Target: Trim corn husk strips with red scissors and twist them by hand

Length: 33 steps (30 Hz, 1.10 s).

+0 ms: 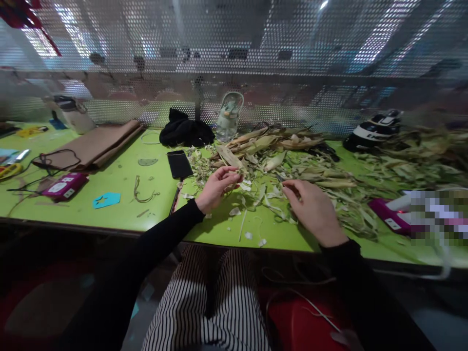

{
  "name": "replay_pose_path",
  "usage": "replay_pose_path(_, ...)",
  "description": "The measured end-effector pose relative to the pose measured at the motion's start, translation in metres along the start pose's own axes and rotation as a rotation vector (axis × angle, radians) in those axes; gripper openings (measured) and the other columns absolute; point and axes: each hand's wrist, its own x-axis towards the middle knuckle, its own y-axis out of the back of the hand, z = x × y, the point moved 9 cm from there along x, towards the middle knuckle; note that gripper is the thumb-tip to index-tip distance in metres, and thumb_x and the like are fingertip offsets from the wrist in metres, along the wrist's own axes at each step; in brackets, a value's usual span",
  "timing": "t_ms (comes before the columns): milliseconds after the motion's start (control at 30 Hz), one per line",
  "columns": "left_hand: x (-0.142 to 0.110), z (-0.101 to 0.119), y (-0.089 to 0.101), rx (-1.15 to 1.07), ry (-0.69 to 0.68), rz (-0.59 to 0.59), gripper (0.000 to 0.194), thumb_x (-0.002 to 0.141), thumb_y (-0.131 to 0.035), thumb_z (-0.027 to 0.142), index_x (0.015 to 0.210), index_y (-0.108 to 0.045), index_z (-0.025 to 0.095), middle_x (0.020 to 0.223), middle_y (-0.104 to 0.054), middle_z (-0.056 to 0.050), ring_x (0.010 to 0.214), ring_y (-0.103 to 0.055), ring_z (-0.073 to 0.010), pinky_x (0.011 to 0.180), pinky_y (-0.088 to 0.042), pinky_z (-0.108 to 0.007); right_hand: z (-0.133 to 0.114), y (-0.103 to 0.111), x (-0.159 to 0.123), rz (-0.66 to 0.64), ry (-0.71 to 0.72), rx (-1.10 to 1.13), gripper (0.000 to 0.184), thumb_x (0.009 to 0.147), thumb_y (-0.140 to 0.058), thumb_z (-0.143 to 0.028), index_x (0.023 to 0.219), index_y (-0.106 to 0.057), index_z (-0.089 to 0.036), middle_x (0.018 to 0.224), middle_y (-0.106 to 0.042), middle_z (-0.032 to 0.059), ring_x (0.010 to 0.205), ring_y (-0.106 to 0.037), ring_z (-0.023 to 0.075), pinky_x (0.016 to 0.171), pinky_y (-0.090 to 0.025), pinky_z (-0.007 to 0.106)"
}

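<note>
Dried corn husks (268,144) lie heaped on the green table in front of me, with cut husk scraps (268,197) strewn below them. My left hand (219,187) is above the scraps at the pile's left side, its fingers curled together around something too small to name. To its right, my right hand (314,209) is closed in a pinch over the scraps. A small dark tip shows by its fingertips, but I cannot tell what it is. The two hands are apart.
A black phone (179,164), black cloth (186,129) and clear bottle (230,117) stand behind and left. Farther left are brown folded paper (91,146), a blue tag (106,200) and a purple box (66,186). Another purple box (391,214) and a black-and-white bottle (373,130) are right.
</note>
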Motion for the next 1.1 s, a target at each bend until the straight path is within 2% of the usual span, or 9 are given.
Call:
replay_pose_path(100, 0.002, -0.003, 0.000, -0.006, 0.011, -0.018, 0.031, 0.074, -0.085, 0.020, 0.097, -0.064, 0.018, 0.091, -0.076, -0.002, 0.087, -0.072, -0.0133, 0.087, -0.053, -0.030, 0.016, -0.008, -0.001, -0.036, -0.107, 0.076, 0.028, 0.091, -0.053, -0.040, 0.098, -0.069, -0.019, 0.097, -0.075, 0.0138, 0.086, -0.068, 0.0289, 0.079, -0.051, 0.042)
replay_pose_path(167, 0.003, -0.009, -0.001, -0.005, 0.041, -0.045, 0.027, 0.077, -0.083, 0.023, 0.096, -0.065, 0.017, 0.094, -0.075, -0.003, 0.091, -0.073, -0.0147, 0.088, -0.053, -0.031, 0.014, -0.018, -0.003, -0.079, -0.139, 0.204, 0.032, 0.092, -0.054, -0.044, 0.104, -0.069, -0.019, 0.099, -0.075, 0.0120, 0.085, -0.068, 0.0259, 0.077, -0.051, 0.039)
replay_pose_path(333, 0.004, -0.017, 0.001, 0.047, 0.091, -0.049, 0.023, 0.079, -0.082, 0.024, 0.093, -0.065, 0.015, 0.085, -0.072, -0.001, 0.081, -0.071, -0.0121, 0.080, -0.051, -0.027, -0.032, -0.044, 0.006, -0.104, -0.067, 0.491, 0.041, 0.093, -0.056, -0.052, 0.114, -0.070, -0.020, 0.104, -0.075, 0.0091, 0.084, -0.067, 0.0218, 0.074, -0.051, 0.034)
replay_pose_path(433, 0.003, -0.013, 0.004, 0.090, 0.081, -0.004, 0.023, 0.078, -0.082, 0.022, 0.090, -0.065, 0.014, 0.078, -0.069, 0.000, 0.071, -0.066, -0.0081, 0.076, -0.049, -0.024, -0.048, -0.059, 0.015, -0.084, -0.084, 0.567, 0.037, 0.091, -0.058, -0.053, 0.097, -0.072, -0.019, 0.085, -0.074, 0.0060, 0.073, -0.065, 0.0198, 0.068, -0.048, 0.032)
replay_pose_path(533, 0.001, -0.006, 0.006, 0.130, 0.053, 0.058, 0.021, 0.079, -0.081, 0.021, 0.087, -0.063, 0.013, 0.078, -0.068, 0.000, 0.070, -0.063, -0.0066, 0.073, -0.046, -0.023, -0.050, -0.066, 0.019, -0.028, -0.115, 0.677, 0.035, 0.089, -0.061, -0.053, 0.085, -0.069, -0.019, 0.076, -0.072, 0.0045, 0.069, -0.064, 0.0191, 0.065, -0.048, 0.031)
replay_pose_path(700, -0.003, 0.000, 0.011, 0.201, 0.015, 0.201, 0.020, 0.080, -0.079, 0.019, 0.078, -0.060, 0.014, 0.068, -0.059, 0.004, 0.058, -0.050, -0.0036, 0.062, -0.039, -0.021, -0.055, -0.076, 0.017, -0.007, -0.097, 0.726, 0.027, 0.088, -0.064, -0.047, 0.084, -0.068, -0.020, 0.076, -0.072, 0.0032, 0.068, -0.063, 0.0184, 0.067, -0.049, 0.032)
replay_pose_path(833, -0.003, 0.004, 0.003, 0.202, -0.020, 0.160, 0.017, 0.080, -0.076, 0.015, 0.077, -0.060, 0.013, 0.067, -0.060, 0.005, 0.059, -0.051, -0.0040, 0.063, -0.040, -0.021, -0.062, -0.079, 0.016, -0.041, -0.054, 0.689, 0.023, 0.086, -0.065, -0.043, 0.080, -0.067, -0.021, 0.072, -0.068, 0.0020, 0.064, -0.059, 0.0174, 0.063, -0.047, 0.031)
replay_pose_path(1000, -0.003, 0.009, -0.004, 0.274, -0.083, 0.094, 0.009, 0.082, -0.070, 0.009, 0.081, -0.062, 0.013, 0.072, -0.063, 0.003, 0.066, -0.057, -0.0057, 0.073, -0.045, -0.023, -0.050, -0.070, 0.016, 0.086, -0.128, 0.805, 0.029, 0.086, -0.068, -0.046, 0.101, -0.069, -0.022, 0.094, -0.074, 0.0054, 0.074, -0.065, 0.0186, 0.066, -0.053, 0.033)
replay_pose_path(1100, -0.003, 0.009, -0.008, 0.321, -0.101, 0.046, 0.007, 0.083, -0.069, 0.009, 0.086, -0.064, 0.012, 0.075, -0.065, 0.002, 0.068, -0.058, -0.0064, 0.073, -0.045, -0.024, -0.050, -0.069, 0.017, 0.106, -0.104, 0.826, 0.028, 0.084, -0.071, -0.046, 0.099, -0.070, -0.022, 0.096, -0.076, 0.0057, 0.076, -0.068, 0.0193, 0.072, -0.056, 0.036)
